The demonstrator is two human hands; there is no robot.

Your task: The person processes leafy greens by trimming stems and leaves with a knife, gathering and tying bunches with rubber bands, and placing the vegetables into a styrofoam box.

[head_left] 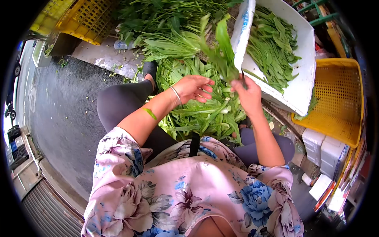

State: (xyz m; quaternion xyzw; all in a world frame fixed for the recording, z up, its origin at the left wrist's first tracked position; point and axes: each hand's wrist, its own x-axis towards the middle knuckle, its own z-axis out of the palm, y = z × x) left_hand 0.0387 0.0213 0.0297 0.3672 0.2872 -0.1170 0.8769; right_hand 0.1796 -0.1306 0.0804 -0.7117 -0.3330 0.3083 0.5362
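Note:
My left hand (195, 89) is open, its fingers loosely curled and apart, over a heap of leafy greens (205, 118) between my legs. My right hand (248, 94) is closed around a small knife (242, 75) whose dark blade points away from me. A bunch of long-leaf greens (223, 51), blurred by motion, stands upright with its lower end at my right thumb and fingertips; whether they pinch it, I cannot make out. Just beyond that hand, a white foam box (308, 75) holds flat-laid leafy greens (272, 47). A leaf scrap (150, 113) clings to my left forearm.
More greens (158, 19) are piled at the far side. Yellow crates stand at the far left (89, 19) and at the right (335, 94). White foam blocks (331, 154) lie at the right. A plastic bottle (123, 45) rests near the pile. Wet pavement (67, 106) stretches to the left.

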